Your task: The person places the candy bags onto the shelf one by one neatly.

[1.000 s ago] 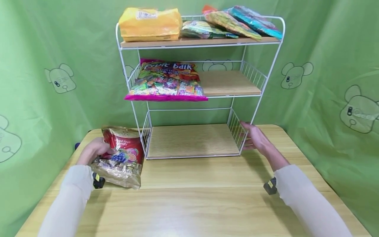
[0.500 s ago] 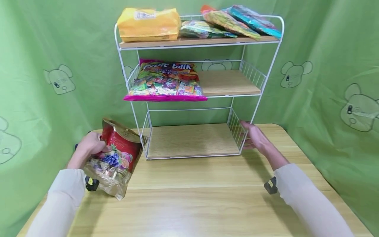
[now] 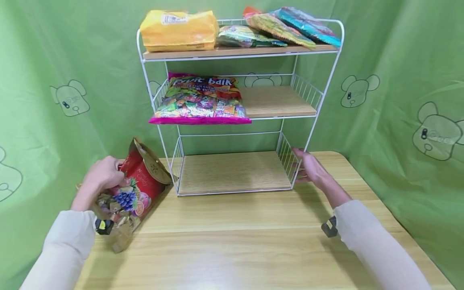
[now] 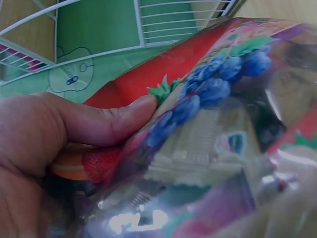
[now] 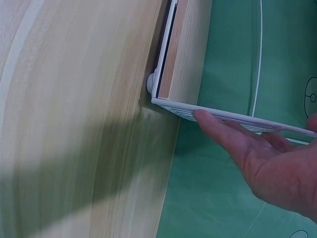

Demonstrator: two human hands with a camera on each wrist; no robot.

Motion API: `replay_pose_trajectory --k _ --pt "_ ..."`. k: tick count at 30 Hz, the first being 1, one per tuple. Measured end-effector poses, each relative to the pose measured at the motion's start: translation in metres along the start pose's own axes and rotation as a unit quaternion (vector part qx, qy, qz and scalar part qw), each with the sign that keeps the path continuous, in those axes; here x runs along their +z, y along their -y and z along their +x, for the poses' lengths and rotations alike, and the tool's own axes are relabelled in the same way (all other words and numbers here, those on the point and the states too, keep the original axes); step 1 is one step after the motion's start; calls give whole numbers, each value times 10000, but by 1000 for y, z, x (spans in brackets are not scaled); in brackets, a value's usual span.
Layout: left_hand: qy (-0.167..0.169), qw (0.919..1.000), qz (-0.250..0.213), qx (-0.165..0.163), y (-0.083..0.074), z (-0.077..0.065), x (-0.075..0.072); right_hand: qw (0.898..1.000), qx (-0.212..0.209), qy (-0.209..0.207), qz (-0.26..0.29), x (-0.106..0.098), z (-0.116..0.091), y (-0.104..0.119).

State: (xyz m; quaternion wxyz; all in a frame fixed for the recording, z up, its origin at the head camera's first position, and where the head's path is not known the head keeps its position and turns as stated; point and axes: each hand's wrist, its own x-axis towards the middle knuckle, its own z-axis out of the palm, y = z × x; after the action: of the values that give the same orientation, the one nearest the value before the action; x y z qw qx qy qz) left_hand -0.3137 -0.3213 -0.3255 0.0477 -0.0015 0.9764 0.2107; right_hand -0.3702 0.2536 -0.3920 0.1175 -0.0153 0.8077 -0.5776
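Note:
My left hand [image 3: 103, 174] grips the left side of a red and gold bag of mixed fruit candy [image 3: 143, 177], left of the rack. The bag leans, its gold top close to the rack's lower left side. In the left wrist view, the thumb presses on the printed front of the candy bag [image 4: 213, 148], and wrapped candies show through its clear part. My right hand [image 3: 311, 167] lies with extended fingers against the lower right side of the white wire rack [image 3: 290, 161]. The right wrist view has that hand [image 5: 262, 158] flat along the rack's side frame [image 5: 223, 113].
A Fruit Balk candy bag [image 3: 204, 100] lies on the left of the middle shelf, its edge jutting past the front. The top shelf bears a yellow package [image 3: 179, 32] and several colourful bags [image 3: 279, 28]. Green curtains [image 3: 398, 72] surround the wooden table [image 3: 232, 245].
My left hand has moved left and slightly up, tilting the red candy bag so its lower end swings left and its top rises. My right hand stays at the rack.

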Motion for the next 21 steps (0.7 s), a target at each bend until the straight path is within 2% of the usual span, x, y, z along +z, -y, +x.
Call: replay_pose_trajectory --k 9,16,21 --pt "408 9988 -149 218 -3 -13 -14 10000 8 3 -38 1 -2 2" --pt "475 9979 197 393 -9 -24 -29 10000 -5 -10 -70 0 -3 2" --pt "543 9959 444 579 -12 -31 -33 10000 -4 -7 -42 -1 -3 3"
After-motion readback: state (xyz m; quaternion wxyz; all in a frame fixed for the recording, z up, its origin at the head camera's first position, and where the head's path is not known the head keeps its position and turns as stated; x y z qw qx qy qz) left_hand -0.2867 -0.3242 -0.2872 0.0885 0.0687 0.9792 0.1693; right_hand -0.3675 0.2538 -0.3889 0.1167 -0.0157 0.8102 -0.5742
